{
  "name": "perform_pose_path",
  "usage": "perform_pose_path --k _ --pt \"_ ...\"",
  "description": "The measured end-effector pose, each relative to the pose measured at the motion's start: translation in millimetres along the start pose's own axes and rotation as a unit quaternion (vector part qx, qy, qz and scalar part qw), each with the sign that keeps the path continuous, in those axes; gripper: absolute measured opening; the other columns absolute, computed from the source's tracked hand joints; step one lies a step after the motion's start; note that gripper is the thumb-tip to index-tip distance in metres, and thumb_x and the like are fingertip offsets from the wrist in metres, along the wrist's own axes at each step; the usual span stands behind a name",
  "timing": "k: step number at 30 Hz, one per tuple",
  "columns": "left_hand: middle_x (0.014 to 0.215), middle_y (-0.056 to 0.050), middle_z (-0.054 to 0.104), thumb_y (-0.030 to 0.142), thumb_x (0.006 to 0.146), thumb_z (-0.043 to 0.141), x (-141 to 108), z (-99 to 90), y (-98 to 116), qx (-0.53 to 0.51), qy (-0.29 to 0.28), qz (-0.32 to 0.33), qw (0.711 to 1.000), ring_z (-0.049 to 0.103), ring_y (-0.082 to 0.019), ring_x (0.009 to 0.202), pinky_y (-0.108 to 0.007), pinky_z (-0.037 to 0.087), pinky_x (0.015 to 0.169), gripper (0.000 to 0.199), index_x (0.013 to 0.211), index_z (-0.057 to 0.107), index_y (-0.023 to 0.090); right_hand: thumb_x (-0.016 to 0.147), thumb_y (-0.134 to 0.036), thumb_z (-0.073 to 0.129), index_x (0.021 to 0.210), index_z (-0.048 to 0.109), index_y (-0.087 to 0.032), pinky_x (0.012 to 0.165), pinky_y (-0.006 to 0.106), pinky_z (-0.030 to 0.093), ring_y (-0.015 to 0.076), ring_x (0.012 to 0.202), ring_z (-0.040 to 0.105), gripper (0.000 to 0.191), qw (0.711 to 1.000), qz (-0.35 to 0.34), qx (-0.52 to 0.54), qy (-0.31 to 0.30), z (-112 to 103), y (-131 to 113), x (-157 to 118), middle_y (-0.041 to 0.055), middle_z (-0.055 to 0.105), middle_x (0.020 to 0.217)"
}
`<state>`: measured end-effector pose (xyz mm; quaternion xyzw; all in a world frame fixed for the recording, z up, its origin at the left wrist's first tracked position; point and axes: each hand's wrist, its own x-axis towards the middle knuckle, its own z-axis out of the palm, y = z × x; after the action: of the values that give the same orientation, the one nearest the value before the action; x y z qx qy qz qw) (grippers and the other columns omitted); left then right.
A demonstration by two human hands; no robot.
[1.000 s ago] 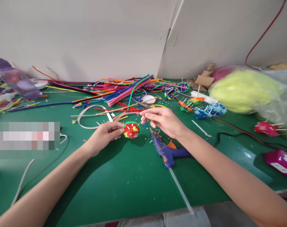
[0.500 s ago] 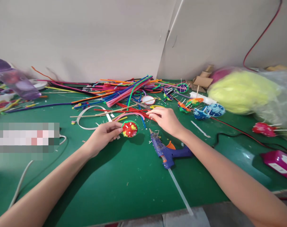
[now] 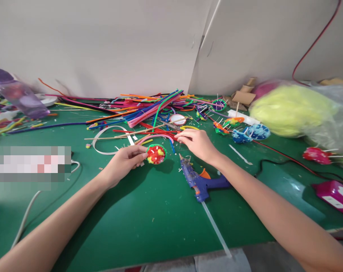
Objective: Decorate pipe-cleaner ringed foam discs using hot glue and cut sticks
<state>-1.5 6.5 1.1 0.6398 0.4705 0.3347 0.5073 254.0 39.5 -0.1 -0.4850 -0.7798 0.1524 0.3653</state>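
My left hand is closed, thumb and fingers pinching the edge of a small round fuzzy cap. The cap is red with a green rim and yellow and white spots, and is held above the table. To its right, my right hand is closed in a pinch beside some red pipe cleaners; what its fingertips hold, if anything, I cannot make out. Just below that hand lies a blue hot glue gun with an orange trigger. A clear glue stick juts from its back toward the table's front edge.
A heap of coloured pipe cleaners lies against the wall. At right are blue spotted caps, a red cap, bagged yellow material and a magenta box. A purple bottle and a white cable are at left.
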Motion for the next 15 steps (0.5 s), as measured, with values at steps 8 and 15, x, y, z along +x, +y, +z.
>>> perform_pose_path --k 8,15 --pt "0.062 0.002 0.053 0.041 0.078 0.066 -0.3 -1.1 0.4 0.004 0.004 0.001 1.0 0.043 -0.008 0.053 -0.02 0.032 0.048 0.026 0.087 0.065 0.016 0.086 -0.014 0.054 0.086 0.076 -0.02 0.074 0.035 0.052 0.0177 0.078 0.068 0.022 1.0 -0.002 0.004 -0.009 -0.4 0.9 0.2 0.0051 0.074 0.088" --pt "0.061 0.003 0.052 0.043 0.076 0.067 -0.2 -0.5 1.7 0.004 0.0 0.0 1.0 0.043 -0.008 0.053 -0.021 0.032 0.049 0.029 0.086 0.065 0.016 0.084 -0.015 0.054 0.084 0.076 -0.019 0.067 0.032 0.049 0.0157 0.069 0.064 0.023 0.998 0.043 0.029 -0.02 -1.1 -1.5 2.9 0.004 0.072 0.077"
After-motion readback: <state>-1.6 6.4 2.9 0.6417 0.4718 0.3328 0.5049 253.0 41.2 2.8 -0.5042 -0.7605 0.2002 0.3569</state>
